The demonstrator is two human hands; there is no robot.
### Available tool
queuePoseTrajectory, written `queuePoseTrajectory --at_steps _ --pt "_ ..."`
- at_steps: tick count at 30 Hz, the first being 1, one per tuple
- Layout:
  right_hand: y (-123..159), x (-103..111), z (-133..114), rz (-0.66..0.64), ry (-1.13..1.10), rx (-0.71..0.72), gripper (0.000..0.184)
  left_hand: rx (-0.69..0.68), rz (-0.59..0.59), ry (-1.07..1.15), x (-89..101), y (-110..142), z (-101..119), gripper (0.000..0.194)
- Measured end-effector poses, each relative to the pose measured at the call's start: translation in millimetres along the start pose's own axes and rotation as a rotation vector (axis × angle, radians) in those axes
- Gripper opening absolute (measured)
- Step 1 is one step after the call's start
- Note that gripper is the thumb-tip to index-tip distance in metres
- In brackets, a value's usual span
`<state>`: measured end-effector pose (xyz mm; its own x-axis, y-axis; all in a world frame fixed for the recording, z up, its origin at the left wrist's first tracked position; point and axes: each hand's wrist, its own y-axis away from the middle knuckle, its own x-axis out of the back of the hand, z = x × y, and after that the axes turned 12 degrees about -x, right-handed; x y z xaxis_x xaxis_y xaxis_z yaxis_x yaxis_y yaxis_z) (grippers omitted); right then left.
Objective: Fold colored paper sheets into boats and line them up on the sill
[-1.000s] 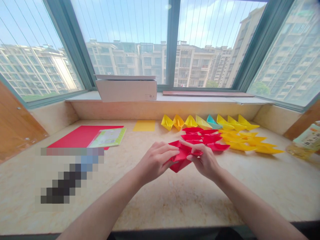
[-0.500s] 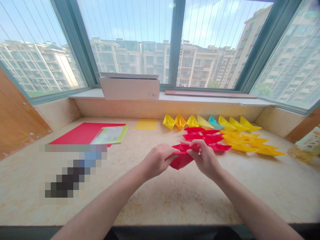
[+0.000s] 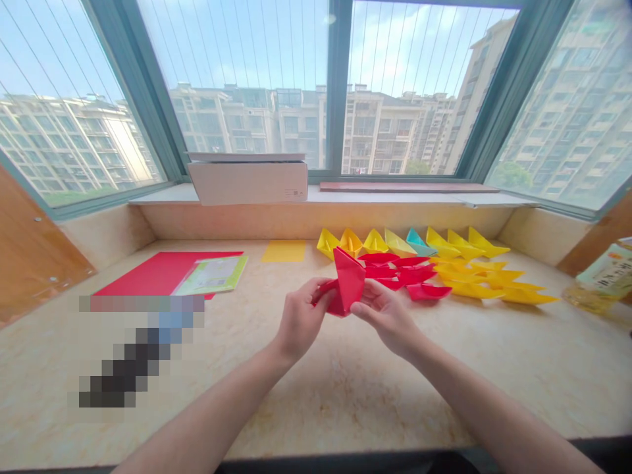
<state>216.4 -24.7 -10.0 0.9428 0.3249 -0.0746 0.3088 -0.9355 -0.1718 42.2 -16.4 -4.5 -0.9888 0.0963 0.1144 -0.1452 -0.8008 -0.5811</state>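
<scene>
"What are the hands holding?"
"A folded red paper piece (image 3: 349,284), between them, just in front of the red paper boats (image 3: 427,291). The left hand (image 3: 303,317) pinches its left side. The right hand (image 3: 386,317) grips the lower right edge, thumb on the near side; its other fingers seem to sit behind, but the paper hides part of them, so I can't be certain."
"How does the piece stand?"
"Upright, one pointed tip up."
"And around it?"
"Yellow paper boats (image 3: 474,289) lie right of the red ones. Behind them runs a back row, mostly yellow, with one blue boat (image 3: 419,245) among them. All rest on the counter (image 3: 316,401)."
"What's on the left?"
"A flat yellow sheet (image 3: 284,251) near the back wall, and farther left a green-edged packet (image 3: 212,274) overlapping red paper (image 3: 143,271)."
</scene>
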Motion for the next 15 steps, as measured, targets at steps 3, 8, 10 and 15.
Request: queuePoseTrajectory --at_steps 3,8,10,15 --pt "-1 2 3 0.036 0.059 0.027 0.029 0.015 -0.029 -0.023 -0.2 1 -2 0.025" --pt "-1 1 6 0.089 0.001 0.035 0.028 0.016 -0.064 -0.042 -2.8 5 -1 0.024" --pt "-1 1 6 0.126 -0.019 0.03 0.024 0.012 -0.081 -0.055 -5.3 7 0 0.023" --pt "-1 -2 8 0.188 -0.027 0.026 0.022 0.028 -0.07 -0.05 -10.5 8 0 0.017"
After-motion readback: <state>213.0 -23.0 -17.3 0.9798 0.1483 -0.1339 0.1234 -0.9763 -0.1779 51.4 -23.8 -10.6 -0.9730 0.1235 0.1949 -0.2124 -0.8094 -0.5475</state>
